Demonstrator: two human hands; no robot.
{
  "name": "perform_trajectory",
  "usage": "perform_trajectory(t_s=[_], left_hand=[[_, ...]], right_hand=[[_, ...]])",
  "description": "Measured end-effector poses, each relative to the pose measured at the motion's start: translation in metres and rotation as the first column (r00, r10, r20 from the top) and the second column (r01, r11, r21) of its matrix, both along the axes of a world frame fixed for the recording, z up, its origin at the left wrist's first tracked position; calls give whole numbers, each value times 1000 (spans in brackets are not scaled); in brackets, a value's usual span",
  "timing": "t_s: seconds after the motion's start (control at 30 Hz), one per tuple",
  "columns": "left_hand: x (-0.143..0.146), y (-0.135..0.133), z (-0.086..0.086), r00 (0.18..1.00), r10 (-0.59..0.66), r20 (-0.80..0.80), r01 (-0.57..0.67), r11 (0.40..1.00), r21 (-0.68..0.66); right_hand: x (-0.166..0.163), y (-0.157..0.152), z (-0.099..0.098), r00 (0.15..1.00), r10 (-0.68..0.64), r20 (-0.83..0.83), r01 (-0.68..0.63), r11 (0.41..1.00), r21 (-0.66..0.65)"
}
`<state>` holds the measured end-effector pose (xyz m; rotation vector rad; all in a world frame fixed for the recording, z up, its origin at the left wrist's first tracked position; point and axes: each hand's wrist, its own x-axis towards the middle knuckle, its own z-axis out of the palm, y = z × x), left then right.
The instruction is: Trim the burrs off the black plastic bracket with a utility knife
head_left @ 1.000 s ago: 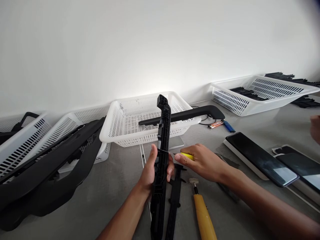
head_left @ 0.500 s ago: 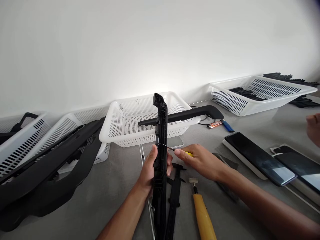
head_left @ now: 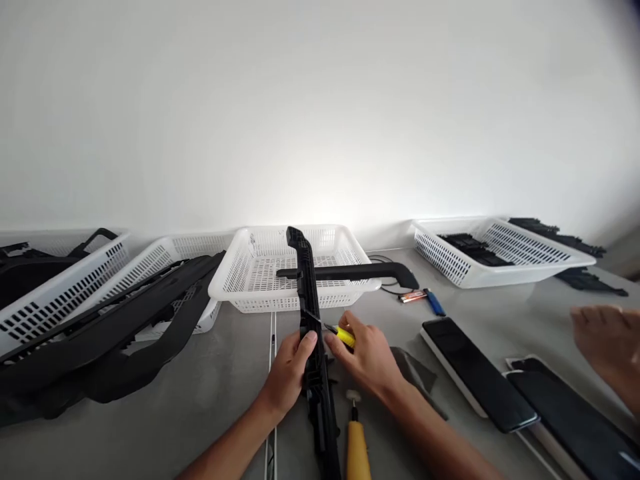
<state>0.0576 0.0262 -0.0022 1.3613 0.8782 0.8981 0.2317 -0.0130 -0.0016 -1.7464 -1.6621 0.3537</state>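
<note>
Black plastic trim strip (head_left: pixel 311 313): long, rigid, seemingly light; left hand (head_left: pixel 290 370) clasps mid-length, right hand (head_left: pixel 367 357) pinches yellow-handled blade (head_left: pixel 343 335) against its edge.

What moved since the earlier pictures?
The left hand and right hand shifted lower in view with the black plastic part, and the small yellow-handled tool slid along its edge. Another person's hand reached further in at right. Both grips and the white baskets stayed put.
</note>
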Motion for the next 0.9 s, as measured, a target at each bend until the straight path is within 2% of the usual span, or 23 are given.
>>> perform_trajectory(t_s=[0.17,0.33,0.47,0.6,0.9], left_hand=[[1,0,-6,998,1,-62,2,999,47],[-8,-5,-3,994,38,-107,-27,995,96],[-18,-11,-3,983,60,-175,-27,983,184],[-21,-10,-4,977,63,-205,-19,977,211],[-19,-8,4,981,85,-174,-39,967,253]], right_hand=[[-3,-2,-1,993,94,-75,-87,992,88],[-15,-7,1,978,201,-53,-198,978,65],[-23,-9,-2,977,214,14,-214,976,44],[-29,-10,-3,977,214,9,-214,976,39],[-33,-9,-3,983,186,-2,-186,982,38]])
